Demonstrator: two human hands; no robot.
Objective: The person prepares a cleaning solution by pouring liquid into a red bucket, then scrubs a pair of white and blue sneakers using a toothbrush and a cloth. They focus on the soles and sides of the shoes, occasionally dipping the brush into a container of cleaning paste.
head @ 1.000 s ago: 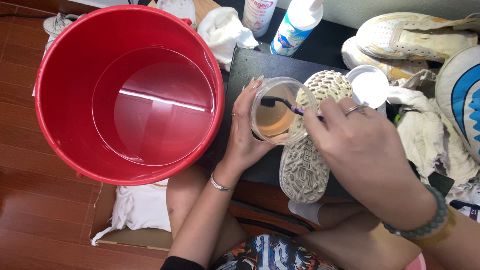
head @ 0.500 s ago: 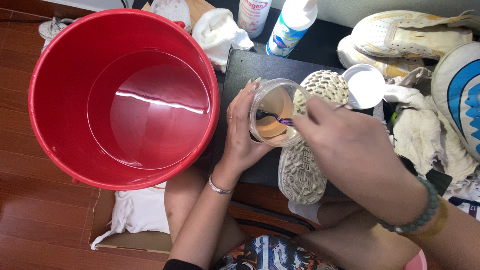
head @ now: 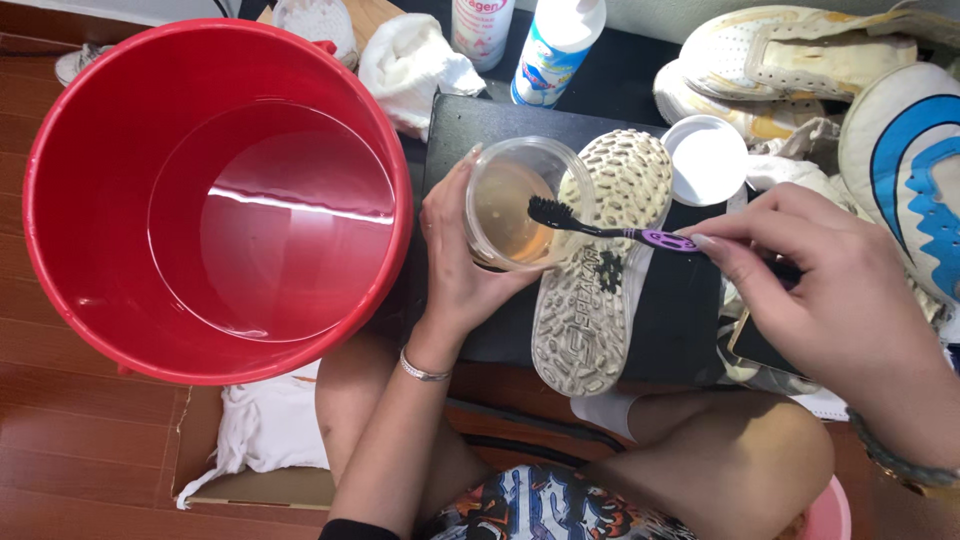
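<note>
I see the left hand (head: 460, 270) wrapped around a clear jar (head: 520, 205) at the black board's (head: 690, 310) left edge; the right hand (head: 830, 290) pinches a toothbrush (head: 610, 228) (bristles over the jar). Two white bottles (head: 555, 45), labels blue and red, stand beyond.

Bucket (head: 60, 200) blocks left; shoes (head: 800, 60) crowd right; bottles (head: 555, 45) behind.
</note>
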